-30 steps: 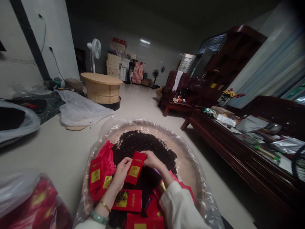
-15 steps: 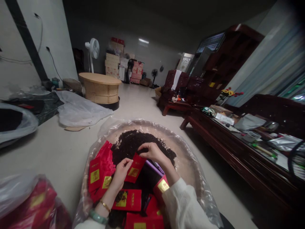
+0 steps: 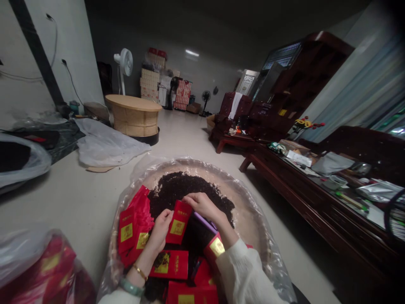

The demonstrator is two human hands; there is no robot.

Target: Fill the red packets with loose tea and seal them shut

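Between my two hands a red packet [image 3: 178,227] with a gold square stands nearly upright. My right hand [image 3: 204,205] pinches its top right corner. My left hand [image 3: 160,228] has its fingertips closed at the packet's left edge. Behind it lies a heap of dark, loose dried leaves [image 3: 180,185], which look like tea, in a wide round basket tray [image 3: 249,223] lined with clear plastic. More red packets [image 3: 172,265] lie below my hands, and a stack of red packets [image 3: 139,211] leans at the left rim. Partly hidden under my right wrist is a purple-edged tool or container [image 3: 204,222].
A plastic bag of red packets [image 3: 50,270] sits at the lower left. Beyond the tray are a plastic sheet [image 3: 107,145] and a round wooden drum-like stand [image 3: 134,118]. A long dark wooden table [image 3: 284,181] with clutter runs along the right.
The red packet has swung more upright, its front now facing me. My right hand has lowered slightly at its top corner; my left hand has shifted a little left.
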